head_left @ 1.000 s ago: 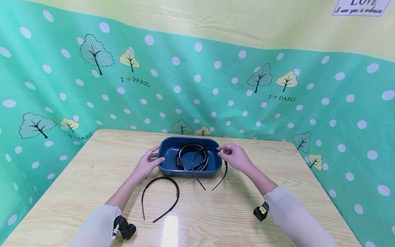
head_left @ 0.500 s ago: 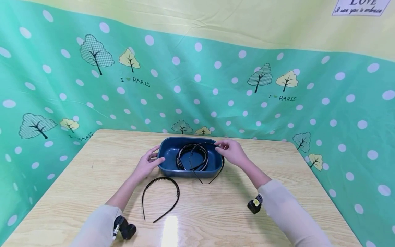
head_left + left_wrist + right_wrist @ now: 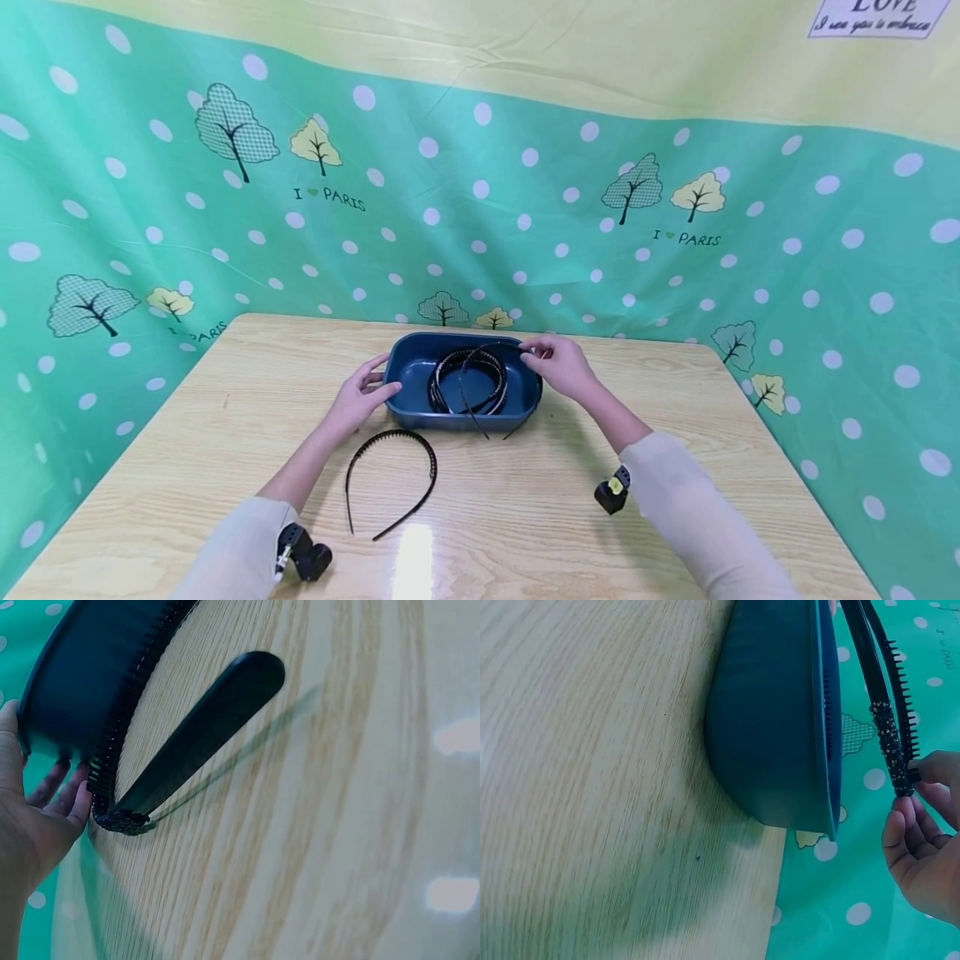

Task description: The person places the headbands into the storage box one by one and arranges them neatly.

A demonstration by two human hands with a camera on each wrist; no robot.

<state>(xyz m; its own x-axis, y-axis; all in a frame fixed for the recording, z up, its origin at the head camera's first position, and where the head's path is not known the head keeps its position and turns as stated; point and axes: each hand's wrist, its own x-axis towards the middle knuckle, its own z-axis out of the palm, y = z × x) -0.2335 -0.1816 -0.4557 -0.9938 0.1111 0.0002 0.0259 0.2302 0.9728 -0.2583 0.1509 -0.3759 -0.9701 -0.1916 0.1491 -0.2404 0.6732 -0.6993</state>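
Note:
My left hand (image 3: 358, 402) grips the left end of a dark blue plastic bin (image 3: 453, 422), thumb at the rim and fingers against the outer wall. Over the bin's right end, my right hand (image 3: 564, 367) pinches a thin black headband (image 3: 461, 379) by its curved top. The right wrist view shows sparkling beads on this headband (image 3: 889, 742) and a row of small teeth along its inside. Its two tips point toward the front of the bin. Inside the bin lie several black headbands (image 3: 437, 390), nested in a ring.
Another black toothed headband (image 3: 430, 462) lies on the wooden table (image 3: 525, 533) in front of the bin, tips toward the near edge. A green dotted cloth (image 3: 480, 208) hangs behind the table and along its sides.
My right hand has moved back and slightly left with the headband, drawing its tips from over the table to the bin's front wall. The left hand has stayed on the bin.

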